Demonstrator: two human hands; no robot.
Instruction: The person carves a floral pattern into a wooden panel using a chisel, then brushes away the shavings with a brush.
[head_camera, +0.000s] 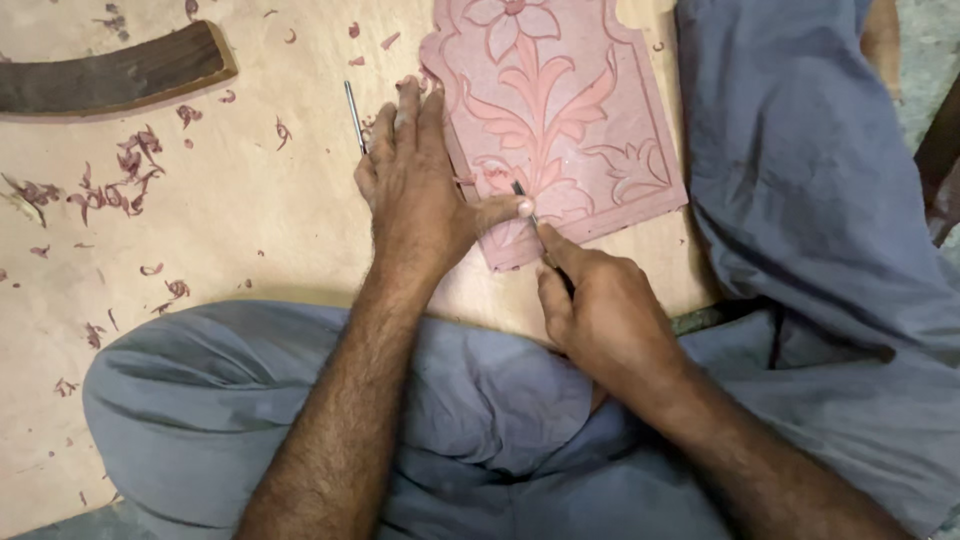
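Item 1. Panel (560, 120): pink carved slab with a flower and leaf relief, lying flat on the board (250, 210), just beyond my crossed legs, its near corner pointing toward my lap.

Item 2. Left hand (415, 190): palm down, fingers (405, 115) spread flat and released, gripping nothing, half on the board and half on the panel's left edge. The thumb (500, 210) reaches across the lower relief and touches the blade.

Item 3. Right hand (600, 310): fingers clenched around a thin dark chisel (528, 207), held low like a pen, tip set in the relief near the panel's near corner.

Item 4. Spare tool (353, 115): slim metal rod on the board, just left of my left hand, untouched.

Item 5. Shavings (120, 185): pink curls scattered over the board to the left. A dark curved wood piece (110, 75) lies far left.

Handling note, my judgement: the cut goes best with the left palm bearing down so the panel cannot slide, and the thumb serving as a stop and pivot for the blade. Keep the strokes short and shallow, following the leaf outline, pushing away from the thumb pad. A slip here would score the finished petals or nick the thumb.
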